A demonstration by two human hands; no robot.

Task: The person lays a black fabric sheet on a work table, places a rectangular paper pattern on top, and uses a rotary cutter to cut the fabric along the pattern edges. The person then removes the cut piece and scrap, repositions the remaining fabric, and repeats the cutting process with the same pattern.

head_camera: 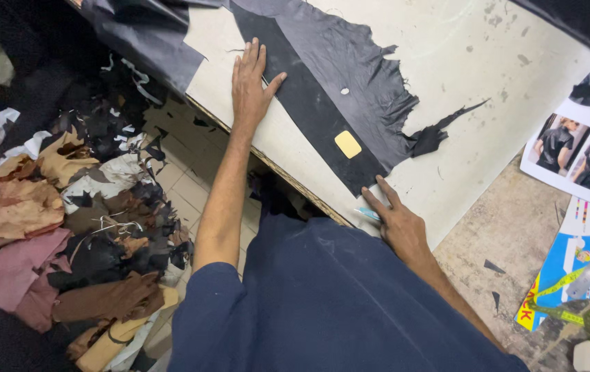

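Left hand point(251, 84) lies flat, fingers spread, palm down on the long black pattern strip point(312, 110) and the counter point(460, 55); grips nothing, only presses. Right hand point(397, 222) also open, fingertips resting at the strip's near end by the counter edge, with a small light-blue object point(369, 214) just beside it; cannot tell whether the fingers pinch it. Strip runs diagonally over a ragged piece of dark grey leather point(364, 76); a small yellow rectangle point(347, 144) sits on the strip toward its near end. Risk, judged: the strip is pinned at its two ends only, so the middle could creep or skew on the smooth hide if either palm lifts; the hide's loose torn edge may pucker beneath. Paper items at far right: white sheet with photos of dark garments point(577, 151), lying flat; below it a blue-and-yellow printed sheet point(562, 272) with a yellow tape measure point(571, 313) draped across. Heap of leather scraps point(67, 207) on the floor, left
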